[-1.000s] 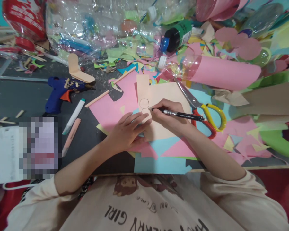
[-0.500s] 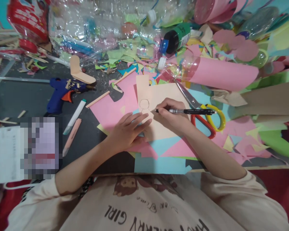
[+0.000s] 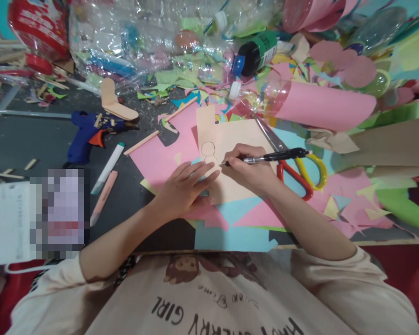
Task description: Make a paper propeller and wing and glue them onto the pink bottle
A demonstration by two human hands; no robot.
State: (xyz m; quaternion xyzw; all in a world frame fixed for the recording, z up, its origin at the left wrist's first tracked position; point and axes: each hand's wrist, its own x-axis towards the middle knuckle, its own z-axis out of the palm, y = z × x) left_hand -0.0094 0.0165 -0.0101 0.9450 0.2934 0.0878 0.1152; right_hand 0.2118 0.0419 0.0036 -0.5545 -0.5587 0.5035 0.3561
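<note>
While left hand [image 3: 181, 188] lies flat, fingers spread, probably steadying beige paper [image 3: 238, 135] left of scissors [image 3: 275, 140], right hand [image 3: 249, 168] pinches pen [image 3: 282, 155] near its tip, likely for control.

Paper [image 3: 237, 132]: peach, lying flat, with a narrow strip [image 3: 206, 123] at its left bearing a drawn circle [image 3: 208, 149] and a partly covered curve [image 3: 211, 157] just below. Pen [image 3: 275, 156]: black, silvery grip, slanted above the paper, tip leftward near the curve
</note>
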